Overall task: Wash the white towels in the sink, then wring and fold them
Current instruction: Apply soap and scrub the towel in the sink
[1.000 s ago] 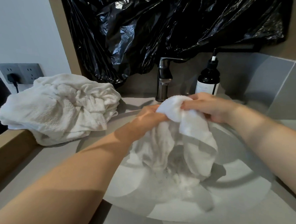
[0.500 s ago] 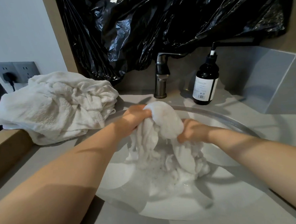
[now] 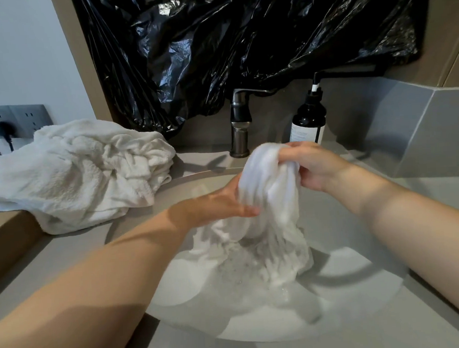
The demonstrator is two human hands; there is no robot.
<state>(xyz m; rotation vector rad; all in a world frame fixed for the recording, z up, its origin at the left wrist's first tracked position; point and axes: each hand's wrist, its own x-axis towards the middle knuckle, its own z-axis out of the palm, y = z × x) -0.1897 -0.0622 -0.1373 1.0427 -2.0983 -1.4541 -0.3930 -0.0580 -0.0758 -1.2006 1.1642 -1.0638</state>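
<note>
Item 1: wet towel (image 3: 272, 192), held up over the sink (image 3: 364, 286), its lower end trailing into sudsy water. The right hand (image 3: 314, 166) clutches the bunched top. The left hand (image 3: 216, 204) lies against the towel's side with fingers extended; whether it clasps the cloth cannot be told.

Risk: lifting the soaked cloth higher or rubbing harder would likely throw water over the rim onto the counter (image 3: 67, 259), wetting the pile of towels (image 3: 83, 174) beside the basin. A wall socket (image 3: 15, 119) with 1 plug in it sits just behind that pile.

Surroundings: the tap (image 3: 240, 124) and the dark pump bottle (image 3: 308, 118) stand close behind the right hand; a backward swing could topple the bottle. Black plastic sheeting (image 3: 241, 38) hangs above.
</note>
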